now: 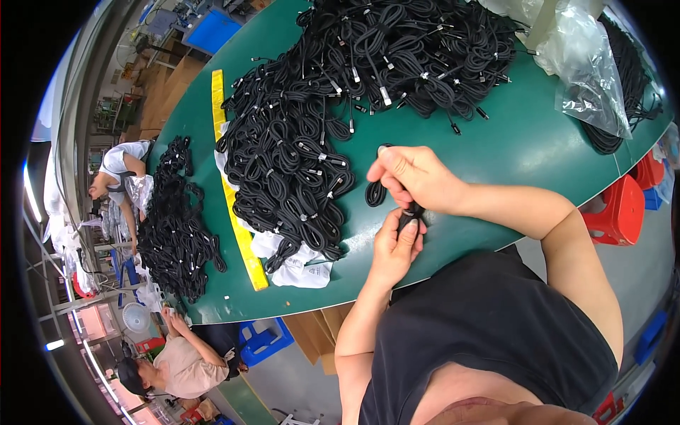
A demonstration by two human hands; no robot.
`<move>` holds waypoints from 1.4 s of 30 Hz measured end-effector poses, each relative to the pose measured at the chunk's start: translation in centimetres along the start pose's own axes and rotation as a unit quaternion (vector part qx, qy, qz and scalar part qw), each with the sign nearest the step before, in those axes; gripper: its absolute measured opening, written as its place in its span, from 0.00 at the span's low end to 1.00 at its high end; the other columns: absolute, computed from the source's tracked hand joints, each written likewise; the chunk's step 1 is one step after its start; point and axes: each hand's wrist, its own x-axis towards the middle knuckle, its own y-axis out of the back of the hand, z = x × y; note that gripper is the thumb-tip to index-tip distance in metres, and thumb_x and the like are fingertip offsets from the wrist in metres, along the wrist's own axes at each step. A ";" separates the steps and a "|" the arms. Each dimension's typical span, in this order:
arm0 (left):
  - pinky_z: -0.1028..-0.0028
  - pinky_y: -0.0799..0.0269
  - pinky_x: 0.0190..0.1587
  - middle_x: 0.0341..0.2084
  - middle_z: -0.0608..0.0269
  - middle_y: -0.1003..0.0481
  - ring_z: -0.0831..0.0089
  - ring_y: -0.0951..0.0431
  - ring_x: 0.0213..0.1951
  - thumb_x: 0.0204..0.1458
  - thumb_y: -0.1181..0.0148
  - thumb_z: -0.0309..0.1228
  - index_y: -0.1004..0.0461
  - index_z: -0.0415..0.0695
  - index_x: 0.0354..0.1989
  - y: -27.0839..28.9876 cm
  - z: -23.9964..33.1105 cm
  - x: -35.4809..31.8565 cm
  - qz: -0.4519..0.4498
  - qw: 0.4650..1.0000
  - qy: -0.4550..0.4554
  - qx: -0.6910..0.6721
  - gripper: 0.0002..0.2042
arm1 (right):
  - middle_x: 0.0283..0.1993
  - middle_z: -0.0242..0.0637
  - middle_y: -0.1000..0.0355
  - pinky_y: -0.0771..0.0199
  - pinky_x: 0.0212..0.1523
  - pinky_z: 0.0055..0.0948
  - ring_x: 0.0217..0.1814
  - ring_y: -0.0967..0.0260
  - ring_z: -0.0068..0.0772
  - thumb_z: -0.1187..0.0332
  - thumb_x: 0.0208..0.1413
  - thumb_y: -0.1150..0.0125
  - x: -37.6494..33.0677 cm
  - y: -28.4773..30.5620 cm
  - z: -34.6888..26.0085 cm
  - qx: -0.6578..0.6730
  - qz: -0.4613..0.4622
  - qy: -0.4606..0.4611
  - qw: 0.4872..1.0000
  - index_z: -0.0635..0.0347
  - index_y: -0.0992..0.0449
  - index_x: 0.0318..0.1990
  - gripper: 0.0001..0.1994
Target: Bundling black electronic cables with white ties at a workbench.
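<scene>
— Holding what, at the green table (528,145) in a crowded workroom?
— Gripping a black cable bundle (411,214) in the left hand (397,246), with fingers wrapped narrowly around it, over the table's near side.
— And doing what with the right hand (423,180)?
— Curling it closely just above the same bundle; pinching or merely touching, impossible to tell.
— Passing anything else there?
— Bending those fingers beside a dark coil (375,193), perhaps lying on the table, perhaps hanging.
— Risking what from here?
— Probably springing open, from too slack a left-hand grip; possibly kinking, from too sharp a twist.
— Facing any trouble beyond?
— Working close to a large cable heap (280,159), with silver plugs (384,95) among the loops; possibly snagging there, or tangling, from setting down too near.
</scene>
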 end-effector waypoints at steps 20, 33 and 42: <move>0.75 0.31 0.33 0.32 0.52 0.26 0.69 0.26 0.31 0.55 0.52 0.28 0.32 0.35 0.44 2.9 4.7 1.9 0.068 0.978 -0.160 -0.117 0.12 | 0.33 0.38 0.33 0.33 0.38 0.35 0.38 0.36 0.41 0.71 0.45 0.44 0.7 8.8 -3.5 -0.789 0.273 0.222 0.503 0.60 0.31 0.43 0.15; 0.71 0.32 0.43 0.35 0.57 0.28 0.66 0.26 0.36 0.56 0.53 0.39 0.38 0.36 0.52 0.8 3.5 1.4 -0.064 0.977 -0.053 -0.196 0.21 | 0.35 0.39 0.34 0.34 0.38 0.32 0.37 0.35 0.39 0.67 0.41 0.37 -2.4 0.3 -5.5 -0.636 0.083 0.447 0.623 0.62 0.30 0.37 0.15; 0.70 0.35 0.48 0.38 0.56 0.30 0.69 0.30 0.42 0.54 0.48 0.35 0.39 0.39 0.50 0.7 3.0 1.9 0.023 0.935 -0.181 -0.303 0.19 | 0.24 0.37 0.35 0.34 0.25 0.35 0.26 0.34 0.39 0.72 0.45 0.42 -4.4 -0.6 -0.5 -0.548 -0.012 0.277 0.789 0.62 0.31 0.28 0.05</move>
